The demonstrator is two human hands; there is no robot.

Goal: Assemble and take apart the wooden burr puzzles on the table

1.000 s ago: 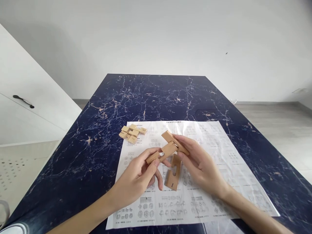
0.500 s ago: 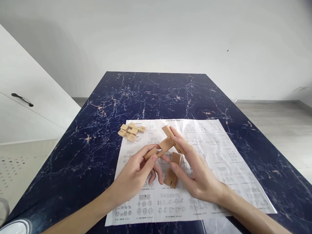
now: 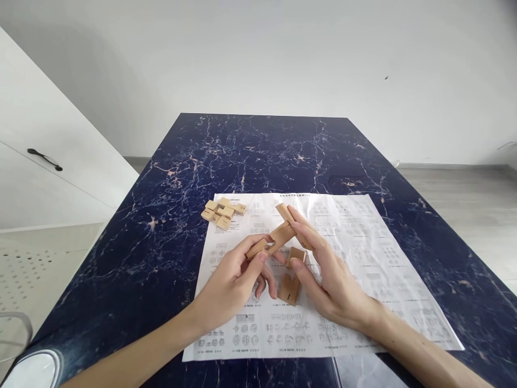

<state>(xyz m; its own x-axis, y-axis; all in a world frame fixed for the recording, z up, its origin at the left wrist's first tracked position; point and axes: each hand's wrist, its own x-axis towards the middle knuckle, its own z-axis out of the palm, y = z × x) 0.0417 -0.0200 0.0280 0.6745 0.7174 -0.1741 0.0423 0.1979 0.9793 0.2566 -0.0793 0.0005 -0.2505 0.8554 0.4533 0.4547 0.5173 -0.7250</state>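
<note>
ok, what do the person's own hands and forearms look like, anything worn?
Left hand and right hand are bare: no gloves, no ring showing. Left forearm and right forearm show no sleeve, watch or bracelet. Nail details too small to tell.

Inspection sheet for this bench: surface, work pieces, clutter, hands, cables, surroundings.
Surface: dark blue veined table; printed sheet on it, creased.
Job's things: notched wooden piece in left hand, meeting the tilted wooden bar in right; loose wooden piece on the sheet; small block cluster over its far left corner, joined or not unclear.
Clutter: round pale-rimmed object, near left corner, cut off by frame.
Hands: left hand and right hand, bare, both gripping.
Cables: nothing seen; curved grey loop at left edge unidentified.
Surroundings: white cabinet left, pale wall beyond, greyish floor right.
</note>
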